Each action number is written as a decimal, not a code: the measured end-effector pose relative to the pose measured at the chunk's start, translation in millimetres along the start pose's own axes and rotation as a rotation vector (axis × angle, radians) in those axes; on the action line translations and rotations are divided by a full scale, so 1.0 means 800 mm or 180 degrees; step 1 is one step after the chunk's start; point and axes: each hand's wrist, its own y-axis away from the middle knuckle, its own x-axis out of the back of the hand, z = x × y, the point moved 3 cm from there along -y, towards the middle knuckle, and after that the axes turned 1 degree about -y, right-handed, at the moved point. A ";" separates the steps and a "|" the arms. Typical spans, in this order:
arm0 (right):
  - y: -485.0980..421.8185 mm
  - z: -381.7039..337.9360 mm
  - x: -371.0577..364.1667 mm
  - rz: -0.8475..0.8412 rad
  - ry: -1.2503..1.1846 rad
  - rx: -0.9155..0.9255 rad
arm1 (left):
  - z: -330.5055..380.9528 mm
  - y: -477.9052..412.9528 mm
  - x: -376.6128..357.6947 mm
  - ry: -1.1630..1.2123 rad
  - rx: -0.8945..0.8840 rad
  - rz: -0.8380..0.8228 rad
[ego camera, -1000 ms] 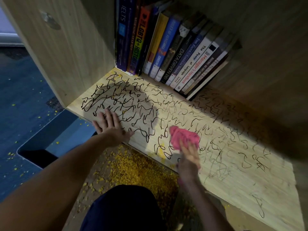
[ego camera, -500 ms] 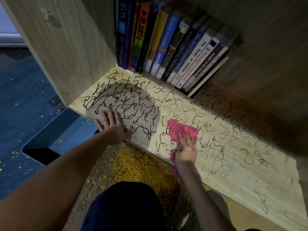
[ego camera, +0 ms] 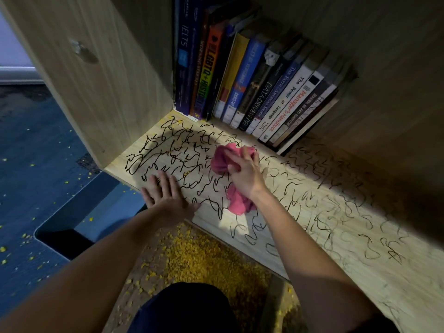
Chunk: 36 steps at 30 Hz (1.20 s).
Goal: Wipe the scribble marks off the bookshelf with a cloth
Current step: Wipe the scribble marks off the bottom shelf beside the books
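Black scribble marks (ego camera: 312,203) cover the light wooden shelf board (ego camera: 360,265) from left to right. My right hand (ego camera: 245,174) grips a crumpled pink cloth (ego camera: 222,158) and holds it against the board near the middle, in front of the books. A tail of the cloth hangs out below my wrist. My left hand (ego camera: 164,195) lies flat on the board's front left edge, fingers spread and straight, holding nothing.
A row of leaning books (ego camera: 252,85) stands at the back of the shelf. The wooden side panel (ego camera: 96,75) rises at the left. Yellow crumbs (ego camera: 206,263) litter the floor below the front edge; blue carpet (ego camera: 36,176) lies to the left.
My right hand has pushed the pink cloth away from the front edge, up and left toward the books. The left hand has stayed where it was.
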 end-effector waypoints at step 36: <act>0.025 0.106 -0.047 0.0494 0.0618 -0.1283 | 0.096 -0.187 0.101 -0.0823 -0.0643 0.1403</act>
